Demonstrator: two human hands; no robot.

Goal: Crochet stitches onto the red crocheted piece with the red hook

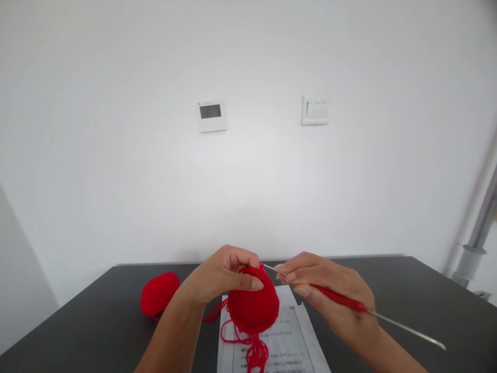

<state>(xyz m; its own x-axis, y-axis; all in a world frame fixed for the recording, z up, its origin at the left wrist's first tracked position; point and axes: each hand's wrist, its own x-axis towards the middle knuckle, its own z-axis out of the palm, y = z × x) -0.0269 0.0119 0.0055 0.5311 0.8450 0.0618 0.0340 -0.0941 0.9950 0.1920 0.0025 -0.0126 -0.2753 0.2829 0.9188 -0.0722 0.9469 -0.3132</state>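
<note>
Between the thumb and fingers of my left hand (227, 272) is a round red crochet piece (254, 308), pinched at its upper edge. A small bit of yellow shows by those fingers. My right hand (334, 290) grips a crochet hook (341, 299) with a red handle and thin metal ends. The hook's front end reaches the top edge of the red piece, where a little yarn loops up. Loose red yarn (257, 355) hangs in a tangle below the piece. At the left, a ball of red yarn (160, 294) rests on the table, partly behind my left forearm.
Printed paper sheets (287, 336) lie on the dark table (97, 321) beneath the work. A white wall rises behind, with a thermostat panel (212, 116) and a light switch (316, 110). A grey pipe (481, 223) stands at the far right.
</note>
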